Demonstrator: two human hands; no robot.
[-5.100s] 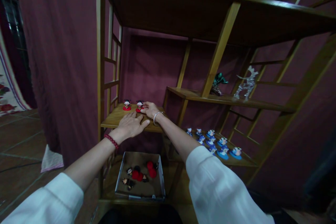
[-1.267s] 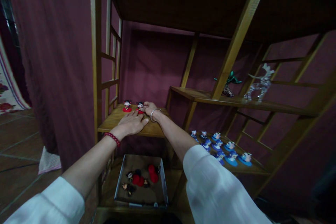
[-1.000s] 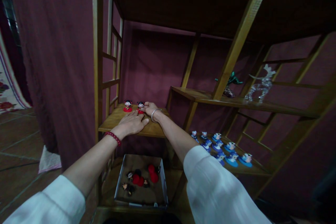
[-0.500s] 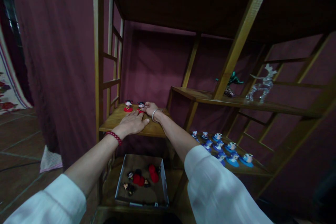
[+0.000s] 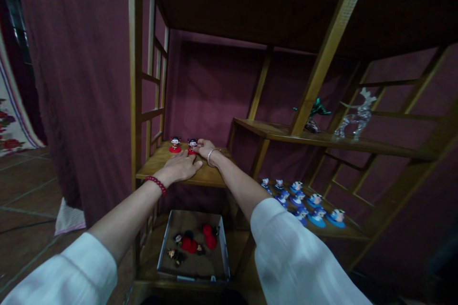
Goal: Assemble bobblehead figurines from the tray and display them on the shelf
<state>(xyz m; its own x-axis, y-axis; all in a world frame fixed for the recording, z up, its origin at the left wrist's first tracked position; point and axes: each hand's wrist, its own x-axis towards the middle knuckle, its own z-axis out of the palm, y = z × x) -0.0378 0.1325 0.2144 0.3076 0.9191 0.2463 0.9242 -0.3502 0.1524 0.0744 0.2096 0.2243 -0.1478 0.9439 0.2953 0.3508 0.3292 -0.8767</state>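
Note:
On the upper left wooden shelf [image 5: 211, 177] stand two small black-haired figurines on red bases. The left figurine [image 5: 175, 145] is upright and free of both hands. My right hand [image 5: 206, 148] has its fingers closed at the side of the other figurine [image 5: 192, 144], which is also upright. My left hand [image 5: 182, 167] rests flat on the shelf in front, fingers stretched out, their tips close to that figurine's red base. Whether those tips touch the base I cannot tell.
Below is an open box [image 5: 193, 264] with several red and black figurines lying in it. Several blue-based figurines [image 5: 299, 213] stand on a shelf to the right. A clear deer ornament [image 5: 358, 116] and a green plant-like ornament [image 5: 317, 112] sit higher up. Wooden posts [image 5: 327, 59] divide the shelving.

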